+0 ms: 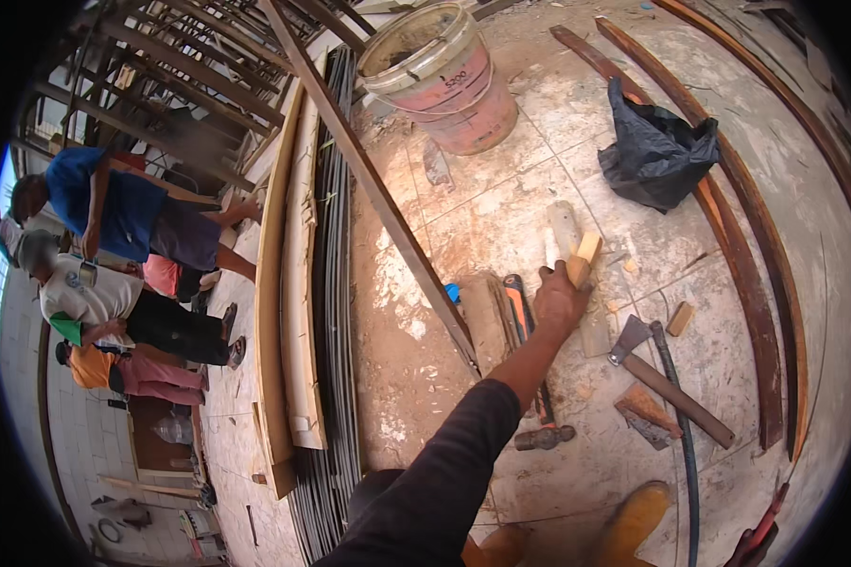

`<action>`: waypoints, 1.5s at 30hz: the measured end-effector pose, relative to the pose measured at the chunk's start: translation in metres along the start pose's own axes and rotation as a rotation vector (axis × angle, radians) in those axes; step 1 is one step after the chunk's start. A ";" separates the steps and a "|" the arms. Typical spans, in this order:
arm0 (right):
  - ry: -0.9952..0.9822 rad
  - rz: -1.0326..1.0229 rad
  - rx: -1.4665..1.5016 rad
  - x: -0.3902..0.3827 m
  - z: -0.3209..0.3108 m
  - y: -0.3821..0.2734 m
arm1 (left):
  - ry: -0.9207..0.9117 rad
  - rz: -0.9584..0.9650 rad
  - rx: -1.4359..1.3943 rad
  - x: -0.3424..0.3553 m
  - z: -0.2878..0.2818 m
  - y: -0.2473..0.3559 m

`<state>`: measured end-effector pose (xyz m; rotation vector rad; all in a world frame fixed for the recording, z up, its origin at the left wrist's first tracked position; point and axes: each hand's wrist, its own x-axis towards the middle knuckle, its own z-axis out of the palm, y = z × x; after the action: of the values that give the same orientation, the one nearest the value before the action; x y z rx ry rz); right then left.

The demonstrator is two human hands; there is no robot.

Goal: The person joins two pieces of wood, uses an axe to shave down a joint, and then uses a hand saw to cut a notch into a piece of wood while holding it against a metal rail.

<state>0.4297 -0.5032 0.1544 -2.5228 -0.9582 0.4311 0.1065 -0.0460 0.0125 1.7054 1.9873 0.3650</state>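
My left hand (560, 298) grips a small pale wooden block (584, 257) above a worn grey board (594, 331) on the floor. Just left of it, a hammer (546, 437) with an orange-and-black handle lies beside a thick wood piece (487, 326). An axe (676, 397), a curved dark metal bar (687, 472), an offcut (648, 416) and another small block (681, 318) lie to the right. My right hand (755, 541), at the lower-right rim, is closed on a red-handled tool (771, 512), only partly visible.
A pink bucket (454, 104), black plastic bag (657, 151) and long boards (756, 265) lie ahead and right. A leaning beam (378, 189) crosses beside bundled metal rods (336, 283). Several people (137, 312) are at the left near stacked timber frames (189, 57).
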 end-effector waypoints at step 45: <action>-0.470 -0.577 0.690 0.133 0.396 -0.199 | -0.133 0.681 0.503 0.211 0.056 -0.119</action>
<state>0.2482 -0.1734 -0.1149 -1.4726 -1.3508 0.9827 0.0148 0.1315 -0.1351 2.6338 1.4198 -0.0447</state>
